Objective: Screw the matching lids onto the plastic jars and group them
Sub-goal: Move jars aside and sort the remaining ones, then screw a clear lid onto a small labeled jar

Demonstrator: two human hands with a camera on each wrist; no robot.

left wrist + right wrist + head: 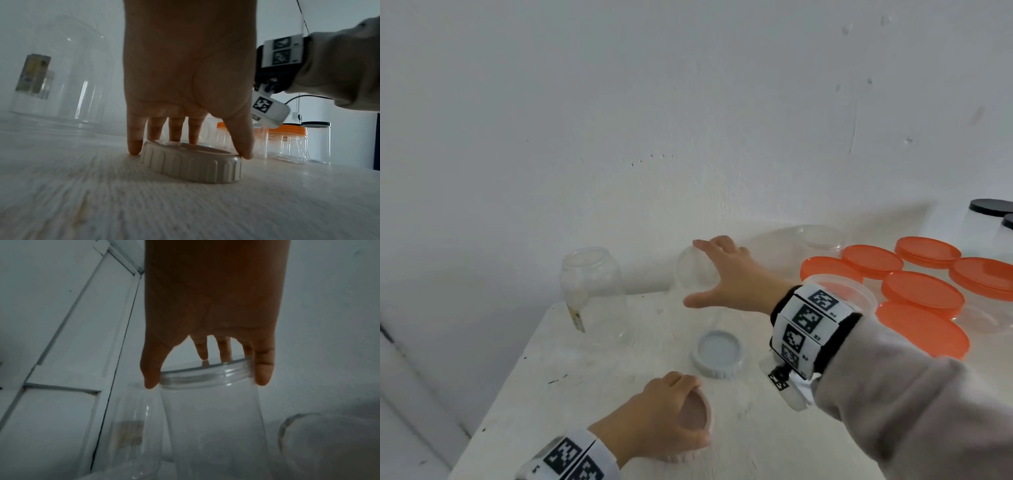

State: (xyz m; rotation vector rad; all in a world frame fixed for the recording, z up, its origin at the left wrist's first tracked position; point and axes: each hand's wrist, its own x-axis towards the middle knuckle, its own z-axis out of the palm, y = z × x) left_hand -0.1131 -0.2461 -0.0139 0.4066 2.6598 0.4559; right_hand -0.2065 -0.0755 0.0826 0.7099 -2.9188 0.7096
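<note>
Head view shows the right hand (736,277) gripping a jar (697,274) rim at 12 o'clock to steady it, while the left hand (664,414) grips its lid (191,164) at 6 o'clock, ready to cap it.

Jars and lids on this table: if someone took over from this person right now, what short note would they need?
Left hand: grips a white ribbed lid, tilted on the table.
Right hand: fingers around the open mouth of a clear jar.
A second white lid lies between the hands; a second open jar stands at the left.
Done: orange-lidded jars grouped at right.
Left: cap both clear jars, group them.
</note>
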